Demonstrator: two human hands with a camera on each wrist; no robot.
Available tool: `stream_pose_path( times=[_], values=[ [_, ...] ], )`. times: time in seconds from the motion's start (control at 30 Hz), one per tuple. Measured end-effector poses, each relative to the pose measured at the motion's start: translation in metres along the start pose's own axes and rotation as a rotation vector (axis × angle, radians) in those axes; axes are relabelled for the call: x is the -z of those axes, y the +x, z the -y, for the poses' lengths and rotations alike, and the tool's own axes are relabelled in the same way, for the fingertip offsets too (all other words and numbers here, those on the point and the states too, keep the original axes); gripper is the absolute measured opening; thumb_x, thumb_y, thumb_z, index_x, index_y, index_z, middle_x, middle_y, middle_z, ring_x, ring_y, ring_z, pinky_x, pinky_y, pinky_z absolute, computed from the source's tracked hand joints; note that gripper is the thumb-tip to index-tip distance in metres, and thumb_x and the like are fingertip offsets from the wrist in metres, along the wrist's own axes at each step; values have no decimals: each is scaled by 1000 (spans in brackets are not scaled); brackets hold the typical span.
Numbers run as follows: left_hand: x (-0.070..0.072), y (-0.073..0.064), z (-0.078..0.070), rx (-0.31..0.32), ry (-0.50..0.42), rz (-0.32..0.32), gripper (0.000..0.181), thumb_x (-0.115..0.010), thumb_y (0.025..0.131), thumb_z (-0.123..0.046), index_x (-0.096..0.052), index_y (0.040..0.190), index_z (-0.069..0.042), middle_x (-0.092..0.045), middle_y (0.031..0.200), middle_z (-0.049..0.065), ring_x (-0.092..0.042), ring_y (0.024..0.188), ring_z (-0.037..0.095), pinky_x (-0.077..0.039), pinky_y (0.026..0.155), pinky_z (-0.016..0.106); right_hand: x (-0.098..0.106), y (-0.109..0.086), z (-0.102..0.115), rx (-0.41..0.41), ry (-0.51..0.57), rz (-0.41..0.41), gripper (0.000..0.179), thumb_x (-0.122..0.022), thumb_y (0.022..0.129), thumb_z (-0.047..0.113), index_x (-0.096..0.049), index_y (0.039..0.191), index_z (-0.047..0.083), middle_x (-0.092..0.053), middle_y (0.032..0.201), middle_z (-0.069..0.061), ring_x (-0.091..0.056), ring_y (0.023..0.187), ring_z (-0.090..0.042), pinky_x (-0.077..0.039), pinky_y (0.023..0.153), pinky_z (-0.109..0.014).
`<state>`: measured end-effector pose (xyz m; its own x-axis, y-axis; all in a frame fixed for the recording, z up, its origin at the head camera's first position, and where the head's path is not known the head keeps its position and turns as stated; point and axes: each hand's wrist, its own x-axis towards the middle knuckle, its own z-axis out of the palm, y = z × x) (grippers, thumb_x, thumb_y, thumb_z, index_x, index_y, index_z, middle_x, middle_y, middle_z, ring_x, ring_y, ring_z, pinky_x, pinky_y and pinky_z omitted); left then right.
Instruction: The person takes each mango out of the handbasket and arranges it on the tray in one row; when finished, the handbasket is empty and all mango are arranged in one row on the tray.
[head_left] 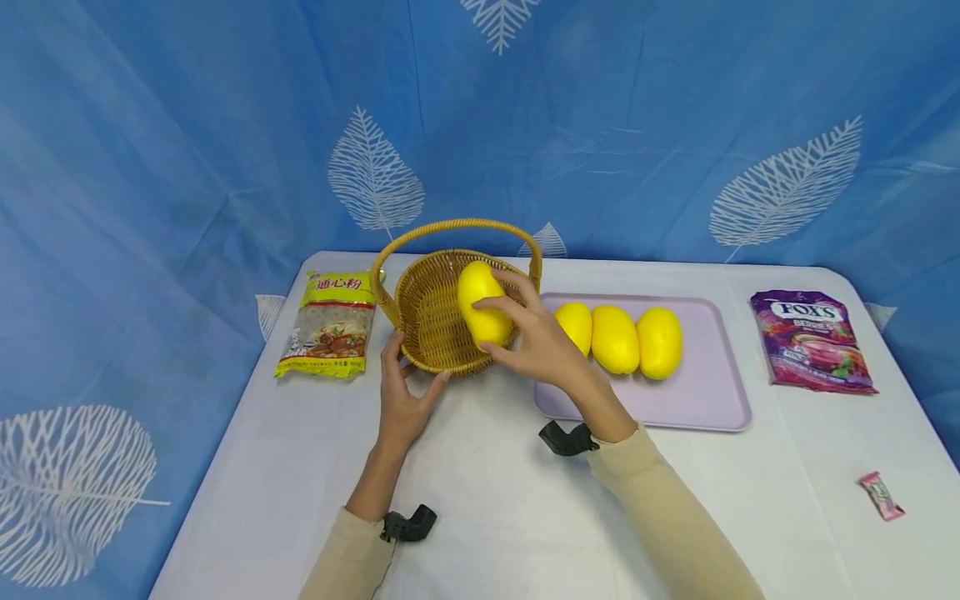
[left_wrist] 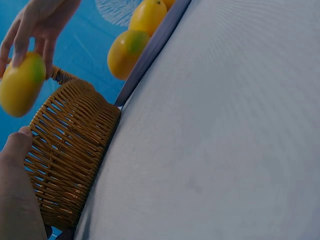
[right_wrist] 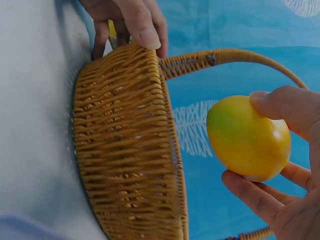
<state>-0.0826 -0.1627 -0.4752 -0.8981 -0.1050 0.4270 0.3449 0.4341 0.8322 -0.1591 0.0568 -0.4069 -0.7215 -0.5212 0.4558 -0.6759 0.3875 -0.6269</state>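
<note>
A yellow mango (head_left: 480,302) with a green patch is pinched between the thumb and fingers of my right hand (head_left: 536,337). The hand holds it above the opening of a wicker basket (head_left: 427,321) with an arched handle; the right wrist view shows the mango (right_wrist: 247,137) clear of the rim. My left hand (head_left: 405,400) holds the basket's near left side, its thumb (left_wrist: 17,145) at the rim in the left wrist view. Three more mangoes (head_left: 615,339) lie side by side on a lilac tray (head_left: 705,392) to the right of the basket.
A yellow-topped bag of pasta (head_left: 330,325) lies left of the basket. On the table's right side are a purple Fox's candy bag (head_left: 812,342) and a small pink wrapped candy (head_left: 882,496). A blue leaf-patterned cloth (head_left: 600,125) hangs behind the white table (head_left: 510,500).
</note>
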Motion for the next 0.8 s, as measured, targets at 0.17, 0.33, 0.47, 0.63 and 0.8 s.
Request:
stream_pose_path(
  times=[0.17, 0.33, 0.47, 0.63, 0.8],
  values=[
    [0, -1, 1, 22, 2, 1, 84, -76, 83, -3, -23, 146, 14, -29, 147, 36, -37, 132, 53, -45, 93, 64, 11, -12, 2, -9, -23, -6, 47, -80, 81, 11, -62, 125, 13, -29, 153, -16, -41, 138, -33, -41, 111, -42],
    [1, -1, 0, 33, -4, 3, 84, -76, 83, -2, -23, 146, 14, -28, 148, 36, -36, 133, 52, -45, 95, 62, 25, -26, 2, -40, -38, -29, 49, -80, 80, 11, -62, 125, 13, -29, 154, -14, -46, 133, -34, -45, 107, -44],
    [0, -1, -1, 19, -4, 3, 83, -76, 83, -2, -23, 145, 16, -29, 147, 38, -36, 132, 53, -46, 94, 61, 38, -38, 3, -71, -29, -60, 52, -81, 77, 8, -62, 125, 14, -29, 155, -12, -50, 128, -36, -49, 101, -47],
    [0, 0, -2, 22, -5, 3, 83, -76, 83, -2, -24, 145, 16, -29, 147, 38, -36, 133, 52, -46, 95, 61, 58, -52, 0, -77, -57, -106, 55, -83, 74, 3, -62, 124, 12, -30, 155, -12, -54, 123, -35, -52, 97, -46],
    [0, 0, -1, 42, -6, 7, 83, -75, 83, -3, -23, 146, 14, -28, 148, 36, -35, 133, 51, -45, 96, 61, 80, -67, -9, -93, -100, -149, 55, -83, 73, 1, -63, 124, 8, -30, 154, -14, -57, 119, -32, -48, 94, -20]
  ],
)
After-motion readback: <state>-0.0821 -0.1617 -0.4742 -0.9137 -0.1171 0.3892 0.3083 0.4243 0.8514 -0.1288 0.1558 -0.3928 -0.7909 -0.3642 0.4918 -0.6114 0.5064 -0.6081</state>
